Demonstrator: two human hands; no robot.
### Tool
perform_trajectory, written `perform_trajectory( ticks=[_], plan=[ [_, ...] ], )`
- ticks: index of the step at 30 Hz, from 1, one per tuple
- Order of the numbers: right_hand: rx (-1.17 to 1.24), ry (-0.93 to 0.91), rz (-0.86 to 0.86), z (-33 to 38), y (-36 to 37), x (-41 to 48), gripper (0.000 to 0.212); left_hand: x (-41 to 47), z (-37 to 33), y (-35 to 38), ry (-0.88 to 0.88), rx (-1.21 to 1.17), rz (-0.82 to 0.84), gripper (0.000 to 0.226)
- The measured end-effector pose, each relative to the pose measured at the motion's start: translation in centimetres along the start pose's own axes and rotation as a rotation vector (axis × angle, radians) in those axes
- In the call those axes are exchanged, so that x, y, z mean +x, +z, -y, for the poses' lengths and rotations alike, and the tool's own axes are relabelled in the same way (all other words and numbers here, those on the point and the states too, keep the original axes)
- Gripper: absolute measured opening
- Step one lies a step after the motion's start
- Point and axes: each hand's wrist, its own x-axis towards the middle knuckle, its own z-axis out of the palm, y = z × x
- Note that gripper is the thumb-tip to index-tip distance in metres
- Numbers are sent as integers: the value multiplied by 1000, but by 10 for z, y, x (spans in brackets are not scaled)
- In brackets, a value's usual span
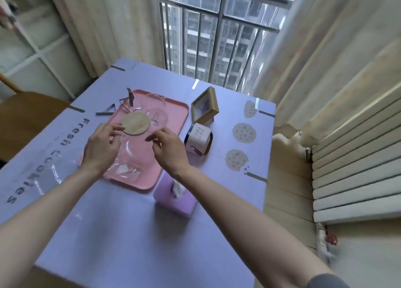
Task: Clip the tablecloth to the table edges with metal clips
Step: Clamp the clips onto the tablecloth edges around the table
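Both my hands, left hand (102, 145) and right hand (168, 147), hover with fingers loosely spread, seemingly empty; I should pick loose metal clips (108, 110) at eleven o'clock.

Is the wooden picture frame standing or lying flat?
Standing: the wooden picture frame rests on its lower edge, tilted back, on the tablecloth beside the pink tray.

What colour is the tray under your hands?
Pink. The tray shows plainly in the head view, lying on the lilac tablecloth.
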Motion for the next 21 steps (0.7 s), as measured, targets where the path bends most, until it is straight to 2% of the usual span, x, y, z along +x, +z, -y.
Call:
perform_trajectory(
  ticks=[8,13,17,21],
  plan=[
    [-29,52,-82,15,-24,-15,30,6,13,-8,-67,-37,27,24],
    [-66,64,-25,25,-16,-2,31,14,20,-24,-107,-28,10,23],
    [-94,83,-19,35,-3,24,30,62,49,-34,-182,-17,38,27],
    [-147,115,-39,45,19,73,29,128,98,-23,-187,3,158,23]
  ],
)
